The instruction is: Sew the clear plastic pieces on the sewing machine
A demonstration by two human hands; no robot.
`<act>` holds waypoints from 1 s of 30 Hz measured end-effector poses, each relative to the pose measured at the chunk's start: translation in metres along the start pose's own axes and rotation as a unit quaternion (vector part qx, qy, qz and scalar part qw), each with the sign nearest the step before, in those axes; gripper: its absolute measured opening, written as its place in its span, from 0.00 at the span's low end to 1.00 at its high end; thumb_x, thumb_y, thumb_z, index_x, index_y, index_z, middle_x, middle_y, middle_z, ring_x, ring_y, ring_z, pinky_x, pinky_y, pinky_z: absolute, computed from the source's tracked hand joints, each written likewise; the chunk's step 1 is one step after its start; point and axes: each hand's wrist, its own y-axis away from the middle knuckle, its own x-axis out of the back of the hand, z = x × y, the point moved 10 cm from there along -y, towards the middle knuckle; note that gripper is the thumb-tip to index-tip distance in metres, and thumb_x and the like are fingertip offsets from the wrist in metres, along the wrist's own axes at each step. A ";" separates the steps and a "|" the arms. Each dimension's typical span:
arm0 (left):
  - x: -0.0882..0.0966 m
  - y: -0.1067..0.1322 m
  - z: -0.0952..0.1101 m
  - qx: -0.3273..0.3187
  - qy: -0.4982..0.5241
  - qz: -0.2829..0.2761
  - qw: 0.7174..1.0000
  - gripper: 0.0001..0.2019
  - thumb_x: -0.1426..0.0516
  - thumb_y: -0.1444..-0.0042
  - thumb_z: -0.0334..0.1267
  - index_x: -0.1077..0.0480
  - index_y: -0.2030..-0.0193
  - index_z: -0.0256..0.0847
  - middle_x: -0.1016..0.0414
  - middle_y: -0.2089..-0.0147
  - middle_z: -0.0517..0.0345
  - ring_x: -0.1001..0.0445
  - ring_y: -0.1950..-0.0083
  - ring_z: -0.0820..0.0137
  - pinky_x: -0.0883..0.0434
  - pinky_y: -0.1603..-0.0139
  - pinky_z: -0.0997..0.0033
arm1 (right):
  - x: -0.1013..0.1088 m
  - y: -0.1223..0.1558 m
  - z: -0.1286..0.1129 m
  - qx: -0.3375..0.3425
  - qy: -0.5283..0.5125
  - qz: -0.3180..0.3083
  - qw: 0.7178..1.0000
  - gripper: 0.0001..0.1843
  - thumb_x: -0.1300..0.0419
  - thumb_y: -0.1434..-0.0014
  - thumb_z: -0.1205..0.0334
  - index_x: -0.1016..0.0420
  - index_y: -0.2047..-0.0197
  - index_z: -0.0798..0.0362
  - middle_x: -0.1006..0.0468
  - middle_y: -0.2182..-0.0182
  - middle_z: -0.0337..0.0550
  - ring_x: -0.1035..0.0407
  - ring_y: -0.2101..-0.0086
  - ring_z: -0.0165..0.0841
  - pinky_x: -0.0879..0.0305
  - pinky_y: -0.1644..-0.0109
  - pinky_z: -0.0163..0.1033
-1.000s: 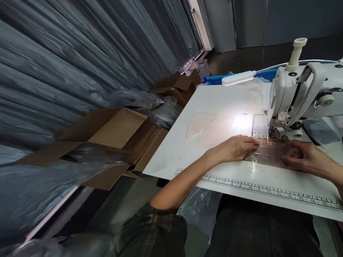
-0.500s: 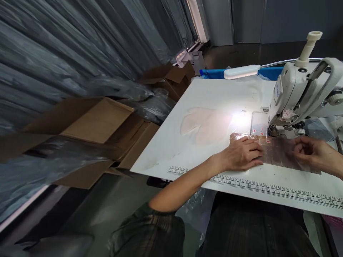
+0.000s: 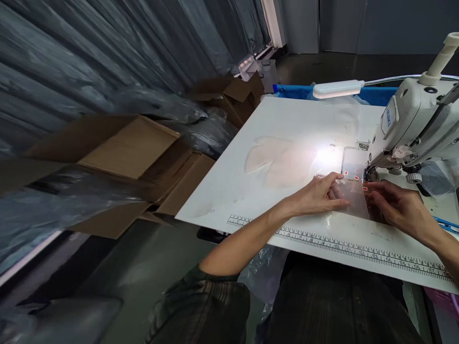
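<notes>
A translucent plastic sheet (image 3: pixel 355 203) lies at the front of the sewing machine (image 3: pixel 398 119), with small red marks near its upper edge. My left hand (image 3: pixel 322 193) has the sheet's left part between thumb and fingers; some fingers show through the film. My right hand (image 3: pixel 405 205) is closed at the sheet's right side, just below the needle area, where a brown translucent piece (image 3: pixel 376 212) shows under the fingers. Its fingertips are partly hidden. The presser foot (image 3: pixel 367 173) is directly above the sheet's edge.
The white table (image 3: pixel 222 191) has a printed ruler (image 3: pixel 322 243) along its front edge. A lit lamp (image 3: pixel 339 89) hangs over the back. Open cardboard boxes (image 3: pixel 132 148) with plastic wrap stand at the left. A blue-edged container (image 3: pixel 294 91) is behind the table.
My left hand has gone from lying flat on the brown piece to gripping the clear sheet. My right hand has moved left, close to the needle. The view has shifted slightly left.
</notes>
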 end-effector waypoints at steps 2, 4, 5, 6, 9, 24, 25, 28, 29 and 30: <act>0.000 -0.002 0.001 -0.004 0.003 0.017 1.000 0.28 0.39 0.41 0.38 0.38 0.36 0.30 0.20 0.61 0.52 0.23 0.64 0.71 0.27 0.62 0.70 | 0.001 0.009 -0.011 0.127 0.131 0.017 0.983 0.21 0.51 0.30 0.54 0.24 0.44 0.54 0.18 0.60 0.52 0.24 0.66 0.37 0.24 0.62 0.44; 0.003 -0.004 -0.002 0.009 0.012 0.042 0.999 0.25 0.42 0.39 0.34 0.38 0.36 0.30 0.21 0.63 0.54 0.24 0.69 0.74 0.27 0.65 0.72 | -0.006 0.018 -0.022 0.237 0.234 0.026 0.942 0.20 0.52 0.30 0.61 0.23 0.44 0.52 0.20 0.59 0.52 0.25 0.63 0.39 0.24 0.61 0.45; 0.005 -0.005 -0.004 0.015 0.015 0.057 0.998 0.25 0.42 0.39 0.33 0.39 0.36 0.30 0.21 0.63 0.55 0.25 0.70 0.75 0.27 0.66 0.73 | -0.010 0.021 -0.024 0.272 0.275 0.031 0.921 0.20 0.52 0.30 0.63 0.22 0.44 0.52 0.22 0.60 0.53 0.26 0.63 0.39 0.25 0.60 0.45; 0.009 -0.006 -0.005 0.020 0.015 0.076 0.997 0.25 0.41 0.39 0.33 0.39 0.36 0.30 0.22 0.64 0.57 0.26 0.72 0.76 0.27 0.68 0.73 | -0.013 0.021 -0.025 0.294 0.307 0.037 0.905 0.20 0.52 0.31 0.64 0.22 0.45 0.52 0.22 0.61 0.53 0.27 0.63 0.40 0.25 0.61 0.46; 0.022 -0.007 -0.009 0.022 0.009 0.132 0.991 0.26 0.38 0.40 0.34 0.39 0.37 0.31 0.23 0.67 0.61 0.26 0.72 0.76 0.28 0.68 0.74 | -0.012 0.012 -0.020 0.295 0.328 0.045 0.896 0.21 0.52 0.30 0.63 0.21 0.45 0.53 0.24 0.61 0.55 0.28 0.62 0.41 0.24 0.60 0.46; 0.031 -0.014 -0.030 0.115 0.171 0.132 0.969 0.21 0.33 0.45 0.30 0.30 0.46 0.33 0.29 0.74 0.64 0.34 0.79 0.79 0.38 0.76 0.72 | 0.019 -0.003 0.013 0.126 0.096 0.048 0.986 0.20 0.50 0.32 0.55 0.20 0.49 0.50 0.20 0.62 0.49 0.24 0.63 0.38 0.25 0.56 0.44; 0.032 -0.014 -0.031 0.116 0.171 0.132 0.970 0.19 0.33 0.45 0.31 0.30 0.47 0.33 0.30 0.75 0.65 0.35 0.79 0.79 0.38 0.76 0.72 | 0.017 -0.002 0.010 0.144 0.100 0.039 0.984 0.20 0.50 0.32 0.56 0.19 0.48 0.49 0.21 0.62 0.49 0.25 0.62 0.38 0.25 0.56 0.44; 0.033 -0.015 -0.033 0.117 0.164 0.143 0.969 0.19 0.34 0.44 0.32 0.29 0.47 0.32 0.30 0.75 0.65 0.34 0.79 0.79 0.36 0.74 0.71 | 0.007 0.002 0.004 0.184 0.126 0.005 0.975 0.21 0.50 0.32 0.58 0.19 0.46 0.48 0.22 0.59 0.51 0.25 0.60 0.38 0.25 0.52 0.45; 0.033 -0.016 -0.034 0.117 0.163 0.150 0.968 0.19 0.34 0.44 0.32 0.30 0.47 0.32 0.29 0.75 0.65 0.34 0.79 0.79 0.36 0.74 0.71 | 0.005 0.003 0.003 0.193 0.137 0.000 0.972 0.21 0.50 0.32 0.58 0.18 0.46 0.48 0.23 0.58 0.52 0.25 0.59 0.38 0.25 0.51 0.46; 0.033 -0.016 -0.035 0.117 0.162 0.158 0.967 0.19 0.34 0.44 0.32 0.30 0.47 0.32 0.29 0.75 0.64 0.35 0.80 0.79 0.36 0.75 0.72 | 0.003 0.004 0.003 0.200 0.149 -0.001 0.968 0.21 0.50 0.32 0.59 0.18 0.46 0.48 0.23 0.57 0.53 0.26 0.58 0.39 0.25 0.51 0.47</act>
